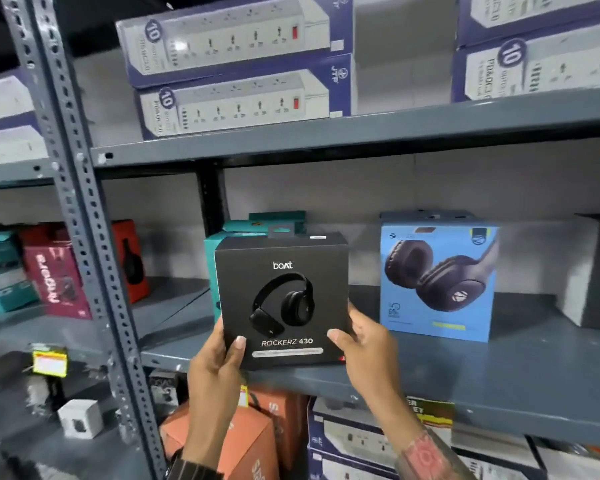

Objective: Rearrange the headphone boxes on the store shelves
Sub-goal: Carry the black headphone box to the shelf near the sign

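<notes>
— What was hard to see?
— A teal box (211,268) was mostly hidden behind the black boAt Rockerz 430 box (282,299); the fine print under its name was blurred.
— And the grip?
— The left hand (219,355) and right hand (364,337) clasped its lower corners, thumbs on the front, at the middle shelf's (465,368) front edge, left of the blue headphone box (437,282).

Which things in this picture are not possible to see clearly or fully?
All in the head view:
- Teal box: mostly hidden behind the black headphone box.
- Small print strip on the black box: too blurred to read.
- Dark box at right: cut off by the picture edge.
- Red boxes at left: blurred, partly behind the shelf post.
- Fingers of the left hand and right hand: mostly behind the black box.
</notes>
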{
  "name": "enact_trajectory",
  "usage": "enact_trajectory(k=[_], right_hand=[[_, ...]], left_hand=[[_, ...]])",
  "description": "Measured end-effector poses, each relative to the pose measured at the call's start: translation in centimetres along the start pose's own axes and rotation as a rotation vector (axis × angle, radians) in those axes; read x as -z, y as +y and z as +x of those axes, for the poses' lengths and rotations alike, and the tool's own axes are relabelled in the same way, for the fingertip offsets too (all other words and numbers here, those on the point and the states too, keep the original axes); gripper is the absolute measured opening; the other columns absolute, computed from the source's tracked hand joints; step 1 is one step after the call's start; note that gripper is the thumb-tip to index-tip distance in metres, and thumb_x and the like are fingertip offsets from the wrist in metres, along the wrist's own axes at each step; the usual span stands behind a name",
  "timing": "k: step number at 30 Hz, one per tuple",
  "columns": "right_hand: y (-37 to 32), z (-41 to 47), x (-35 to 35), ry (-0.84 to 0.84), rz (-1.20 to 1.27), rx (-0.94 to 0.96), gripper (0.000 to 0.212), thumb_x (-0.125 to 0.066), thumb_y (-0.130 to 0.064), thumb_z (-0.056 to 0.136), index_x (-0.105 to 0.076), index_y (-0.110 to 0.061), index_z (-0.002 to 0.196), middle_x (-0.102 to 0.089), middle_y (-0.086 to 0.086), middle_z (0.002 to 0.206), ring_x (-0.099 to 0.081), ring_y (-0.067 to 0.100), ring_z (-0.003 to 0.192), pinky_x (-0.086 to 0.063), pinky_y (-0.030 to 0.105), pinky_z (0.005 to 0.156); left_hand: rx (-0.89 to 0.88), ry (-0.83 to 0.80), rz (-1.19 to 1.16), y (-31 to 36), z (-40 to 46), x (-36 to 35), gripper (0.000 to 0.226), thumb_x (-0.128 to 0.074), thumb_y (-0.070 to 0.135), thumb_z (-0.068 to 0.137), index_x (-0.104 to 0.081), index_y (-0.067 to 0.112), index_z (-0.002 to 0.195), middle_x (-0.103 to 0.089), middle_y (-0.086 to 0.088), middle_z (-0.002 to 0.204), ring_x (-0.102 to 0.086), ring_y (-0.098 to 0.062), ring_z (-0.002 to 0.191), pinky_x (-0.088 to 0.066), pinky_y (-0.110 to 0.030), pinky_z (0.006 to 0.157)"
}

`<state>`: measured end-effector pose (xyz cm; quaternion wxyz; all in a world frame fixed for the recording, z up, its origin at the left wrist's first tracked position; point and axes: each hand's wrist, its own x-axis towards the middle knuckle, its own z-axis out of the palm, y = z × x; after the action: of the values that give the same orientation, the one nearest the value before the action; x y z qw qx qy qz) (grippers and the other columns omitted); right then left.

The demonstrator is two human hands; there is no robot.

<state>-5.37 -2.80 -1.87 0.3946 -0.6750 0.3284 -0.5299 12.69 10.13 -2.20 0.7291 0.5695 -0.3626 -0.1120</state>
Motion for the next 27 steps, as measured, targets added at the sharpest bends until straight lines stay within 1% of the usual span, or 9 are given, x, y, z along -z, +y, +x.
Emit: enact_trajectory(k=[4, 6, 9, 12, 16, 19, 21, 25, 27], right_hand=[[-0.9, -1.6, 6.1, 0.071, -0.030, 0.084, 0.062, -0.076, -0.023, 0.090, -0.062, -0.052, 0.143, -0.068, -0.049, 0.122, -0.064, -0.022, 0.116, -0.054, 0.009, 0.097], [-1.3, -2.4, 11.5, 0.145, -0.039, 0.091, 0.067, -0.076, -0.017, 0.091, -0.062, -0.069, 0.131, -0.074, -0.041, 0.120, -0.069, -0.016, 0.113, -0.059, 0.013, 0.089], [-0.6, -2.8, 20.7, 0.225, -0.079, 0.061, 0.068, -0.074, -0.002, 0.094, -0.068, -0.058, 0.132, -0.080, -0.027, 0.120, -0.076, -0.001, 0.112, -0.063, 0.022, 0.084], [0.4, -3.4, 30.1, 0.281, -0.119, 0.007, 0.077, -0.072, 0.003, 0.094, -0.069, -0.070, 0.120, -0.082, -0.027, 0.113, -0.078, -0.001, 0.102, -0.062, 0.023, 0.073], [2.9, -3.6, 39.2, 0.360, -0.132, -0.038, 0.075, -0.071, 0.008, 0.093, -0.075, -0.065, 0.112, -0.082, -0.026, 0.114, -0.077, -0.004, 0.106, -0.062, 0.022, 0.076], [4.7, -2.7, 45.1, 0.439, -0.131, -0.083, 0.073, -0.071, 0.010, 0.092, -0.078, -0.061, 0.105, -0.081, -0.028, 0.112, -0.074, -0.010, 0.109, -0.061, 0.015, 0.087], [5.4, -1.6, 47.9, 0.462, -0.144, -0.096, 0.064, -0.072, 0.009, 0.093, -0.076, -0.047, 0.123, -0.081, -0.021, 0.121, -0.073, -0.007, 0.115, -0.059, 0.021, 0.100], [6.5, 0.9, 51.6, 0.457, -0.175, -0.119, 0.059, -0.070, 0.008, 0.094, -0.072, -0.042, 0.126, -0.076, -0.043, 0.099, -0.070, -0.023, 0.101, -0.058, 0.009, 0.089], [7.5, 1.7, 52.2, 0.433, -0.191, -0.151, 0.055, -0.069, 0.006, 0.095, -0.073, -0.032, 0.135, -0.081, -0.024, 0.117, -0.074, -0.004, 0.113, -0.060, 0.030, 0.105]], left_hand=[[-0.038, -0.019, -0.039, 1.0, -1.6, -3.1, 0.057, -0.069, 0.003, 0.100, -0.058, 0.020, 0.153, -0.074, 0.016, 0.140, -0.068, 0.000, 0.130, -0.049, -0.027, 0.117], [-0.072, -0.098, -0.010, 2.0, -3.3, -7.0, 0.060, -0.071, 0.005, 0.099, -0.056, 0.022, 0.155, -0.073, 0.029, 0.132, -0.068, 0.009, 0.123, -0.051, -0.014, 0.106], [-0.088, -0.286, -0.057, 3.3, -6.3, -14.1, 0.057, -0.065, 0.001, 0.102, -0.061, 0.036, 0.147, -0.076, 0.035, 0.123, -0.069, 0.014, 0.118, -0.050, -0.003, 0.098], [-0.069, -0.474, -0.071, 4.3, -9.5, -22.2, 0.055, -0.058, -0.005, 0.104, -0.061, 0.035, 0.143, -0.076, 0.039, 0.116, -0.067, 0.015, 0.119, -0.047, 0.001, 0.093], [-0.043, -0.693, -0.083, 5.1, -13.4, -31.4, 0.062, -0.055, -0.003, 0.107, -0.043, 0.048, 0.138, -0.066, 0.056, 0.104, -0.055, 0.040, 0.100, -0.040, 0.009, 0.084], [-0.053, -0.850, -0.074, 6.1, -15.6, -37.6, 0.060, -0.050, -0.006, 0.108, -0.043, 0.040, 0.147, -0.066, 0.045, 0.126, -0.055, 0.035, 0.112, -0.039, 0.006, 0.094], [-0.051, -0.873, -0.062, 6.0, -16.0, -41.1, 0.057, -0.049, -0.005, 0.109, -0.046, 0.036, 0.148, -0.069, 0.043, 0.128, -0.054, 0.035, 0.113, -0.041, 0.004, 0.097], [0.015, -0.919, -0.066, 5.7, -16.4, -45.7, 0.062, -0.049, 0.004, 0.111, -0.029, 0.016, 0.168, -0.043, 0.001, 0.172, -0.041, -0.008, 0.157, -0.029, -0.038, 0.133], [0.042, -0.921, -0.082, 5.2, -16.9, -46.6, 0.065, -0.048, -0.001, 0.110, -0.029, 0.018, 0.169, -0.043, 0.000, 0.172, -0.039, -0.015, 0.158, -0.025, -0.044, 0.134]])
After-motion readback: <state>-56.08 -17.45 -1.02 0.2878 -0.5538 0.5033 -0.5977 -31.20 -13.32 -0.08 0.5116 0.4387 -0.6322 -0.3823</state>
